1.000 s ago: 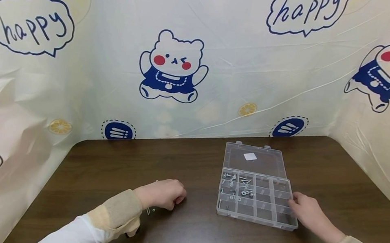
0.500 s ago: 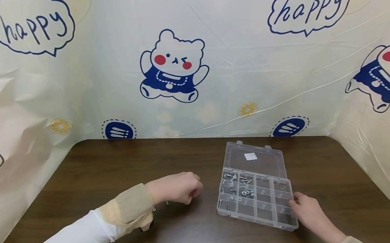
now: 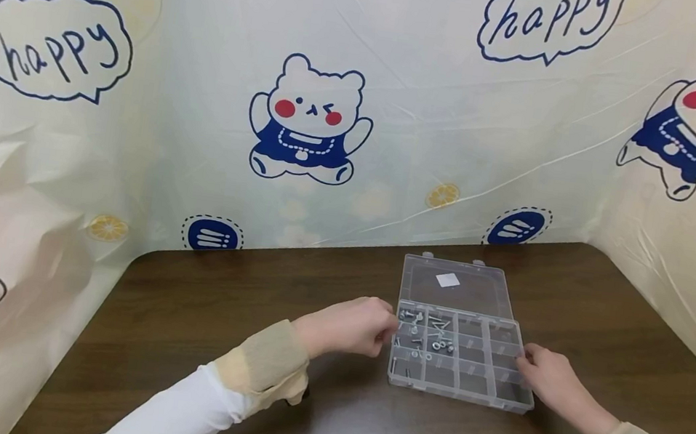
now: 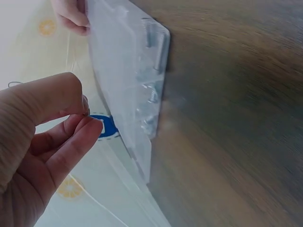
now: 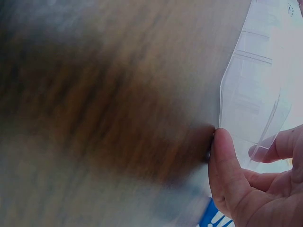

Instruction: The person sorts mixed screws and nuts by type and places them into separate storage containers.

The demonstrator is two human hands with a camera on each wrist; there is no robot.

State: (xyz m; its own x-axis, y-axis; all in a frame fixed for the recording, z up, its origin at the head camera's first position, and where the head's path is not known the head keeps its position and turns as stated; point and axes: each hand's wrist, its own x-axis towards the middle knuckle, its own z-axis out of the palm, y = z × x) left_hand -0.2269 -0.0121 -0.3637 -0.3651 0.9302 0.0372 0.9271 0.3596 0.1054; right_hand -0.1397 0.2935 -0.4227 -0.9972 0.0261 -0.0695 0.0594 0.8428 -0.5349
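We see the left hand (image 3: 353,328) just beside the left rim of the clear divided box (image 3: 457,394), its grip narrow: thumb and forefinger meet at the tips on what seems a tiny metal part (image 4: 86,115), mostly hidden by the fingers. We judge the fine pinch suits so small a piece. The right hand (image 3: 548,372) grips the box's right wall between thumb and fingers, probably so the light box cannot slide. Its lid (image 3: 476,293) lies folded back, leaving the compartments open from above; screws (image 3: 437,323) and nuts (image 3: 440,346) show only in the two left columns.

For moving, we have broad worktop (image 3: 246,291) left of the box and in front. Behind, the lid reaches towards the printed cloth (image 3: 350,202); on the right, the forearm takes up room.
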